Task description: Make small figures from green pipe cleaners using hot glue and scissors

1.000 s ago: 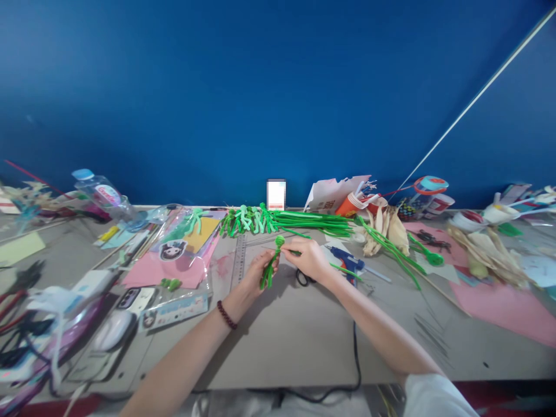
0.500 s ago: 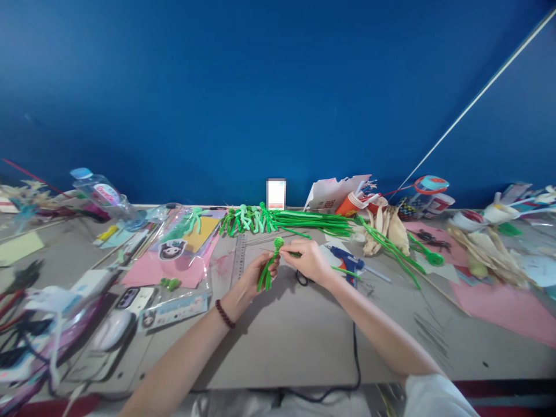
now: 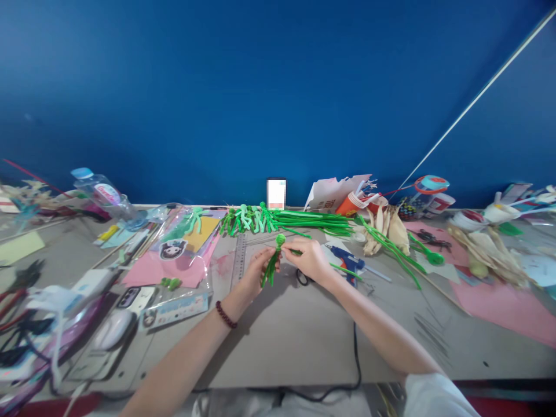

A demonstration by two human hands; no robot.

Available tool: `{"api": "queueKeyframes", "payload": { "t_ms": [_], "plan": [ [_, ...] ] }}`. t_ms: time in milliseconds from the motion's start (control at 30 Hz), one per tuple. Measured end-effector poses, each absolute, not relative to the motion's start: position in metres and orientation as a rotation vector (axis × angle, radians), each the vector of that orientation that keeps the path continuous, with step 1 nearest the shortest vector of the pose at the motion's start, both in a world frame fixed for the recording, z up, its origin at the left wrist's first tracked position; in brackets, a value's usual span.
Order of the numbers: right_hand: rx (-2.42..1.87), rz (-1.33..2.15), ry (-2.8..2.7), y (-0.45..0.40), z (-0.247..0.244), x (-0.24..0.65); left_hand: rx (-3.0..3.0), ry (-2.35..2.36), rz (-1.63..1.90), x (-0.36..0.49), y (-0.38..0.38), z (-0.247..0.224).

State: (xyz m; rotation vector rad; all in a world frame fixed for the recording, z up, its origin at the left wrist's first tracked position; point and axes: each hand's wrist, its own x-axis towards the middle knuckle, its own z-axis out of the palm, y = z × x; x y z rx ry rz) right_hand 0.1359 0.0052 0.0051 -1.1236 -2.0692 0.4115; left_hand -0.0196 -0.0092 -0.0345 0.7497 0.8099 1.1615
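My left hand (image 3: 259,266) is closed around a bundle of green pipe cleaners (image 3: 270,272), whose free ends hang below the fingers. At its top a round green knob (image 3: 280,238) sticks up above my fingertips. Pressed against the neck under that knob, my right hand (image 3: 307,258) pinches a green pipe cleaner (image 3: 345,270); it seems to run under the palm and comes out on the right. Behind both hands lie several finished-looking green pipe-cleaner pieces (image 3: 247,219) and a stack of straight green pipe cleaners (image 3: 313,221).
A blue glue gun (image 3: 350,259) lies right of my right hand. Left are a metal ruler (image 3: 239,255), a plastic bag over pink paper (image 3: 167,269), a white mouse (image 3: 113,330) and a bottle (image 3: 102,191). A lit phone (image 3: 276,194) leans on the blue wall (image 3: 278,104).
The green bundle has turned slightly in my left hand, its hanging ends shifting right and closer together. Both hands stay in nearly the same place.
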Motion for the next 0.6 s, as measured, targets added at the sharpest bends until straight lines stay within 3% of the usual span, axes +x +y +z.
{"api": "queueKeyframes", "payload": {
  "t_ms": [300, 600],
  "plan": [
    [-1.14, 0.409, -2.045, 0.0055, -0.0008, 0.1337, 0.872, 0.844, 1.312, -0.016, -0.0083, -0.0352],
    [-1.091, 0.829, -1.906, 0.0103, 0.0072, 0.1389, 0.725, 0.771, 1.236, -0.0183, -0.0084, -0.0364]
  ]
}}
